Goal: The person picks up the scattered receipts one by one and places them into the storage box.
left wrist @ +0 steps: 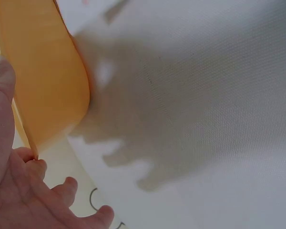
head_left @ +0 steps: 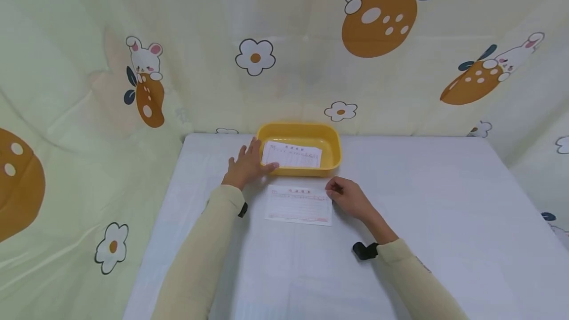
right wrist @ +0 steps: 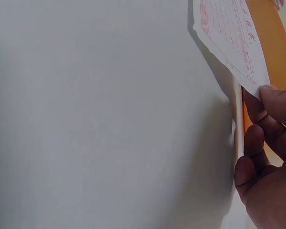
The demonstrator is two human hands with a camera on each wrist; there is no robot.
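A yellow plastic tray (head_left: 333,162) stands at the back of the table with a printed white paper slip (head_left: 291,155) lying in it. At its front left corner my left hand (head_left: 246,166) holds the rim. In the left wrist view, the thumb (left wrist: 1,78) lies along the tray's front side and the other fingers spread round its end. My right hand (head_left: 351,196) pinches the right edge of a second paper slip (head_left: 299,205), printed in red, just in front of the tray. In the right wrist view, that slip's corner sits between thumb (right wrist: 281,102) and forefinger.
A white cloth covers the table (head_left: 422,196). Behind it hangs a pale curtain (head_left: 293,88) printed with rabbits and flowers, which also runs down the left and right sides. Black wrist straps (head_left: 365,251) show at both sleeves.
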